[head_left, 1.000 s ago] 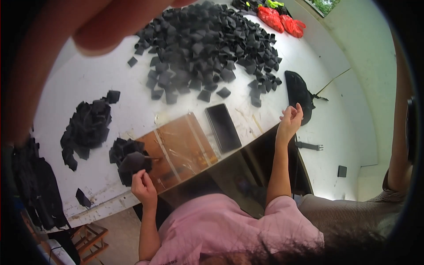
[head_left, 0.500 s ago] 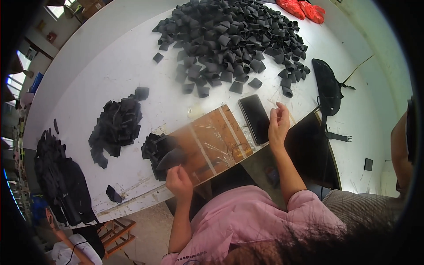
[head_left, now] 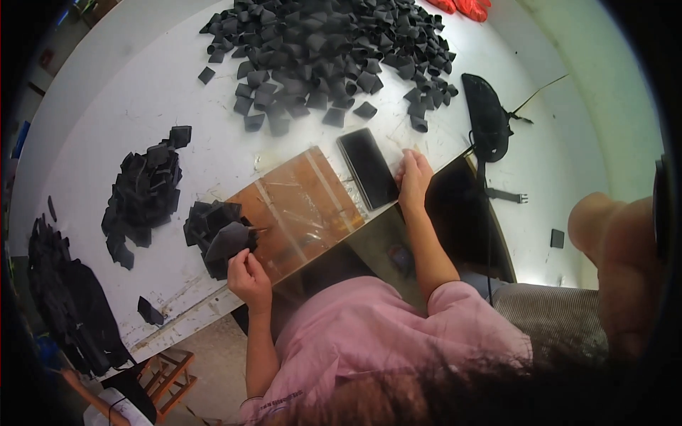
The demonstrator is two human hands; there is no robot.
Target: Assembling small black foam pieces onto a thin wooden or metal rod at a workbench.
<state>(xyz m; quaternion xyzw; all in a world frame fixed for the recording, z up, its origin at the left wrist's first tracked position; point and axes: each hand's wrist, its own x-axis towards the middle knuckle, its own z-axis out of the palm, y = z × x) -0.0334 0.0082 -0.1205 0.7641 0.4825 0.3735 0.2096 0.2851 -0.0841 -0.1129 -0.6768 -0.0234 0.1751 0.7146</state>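
Observation:
At the left end of the brown board (head_left: 288,199), my left hand (head_left: 250,280) has its fingers closed on the edge of a dark fabric piece (head_left: 229,241). That piece lies over a small heap of similar black pieces (head_left: 206,224) overlapping the board. My right hand (head_left: 413,183) is by the table's front edge, just right of a black phone (head_left: 368,169). Its fingers are loosely bent and a little apart, with nothing visible in them. Clear film strips and loose bits lie across the board.
A large pile of folded black pieces (head_left: 312,57) covers the far table (head_left: 142,92). Smaller black heaps (head_left: 145,188) lie left. Right are a black pouch with a strap (head_left: 485,117) and another person's bent arm (head_left: 614,248). Red bags (head_left: 469,8) sit far back; a wooden stool (head_left: 167,383) stands below left.
The whole view has shifted, so the table and its things appear further left and higher. My left hand stays at the dark fabric piece, and my right hand remains beside the phone, closer to it.

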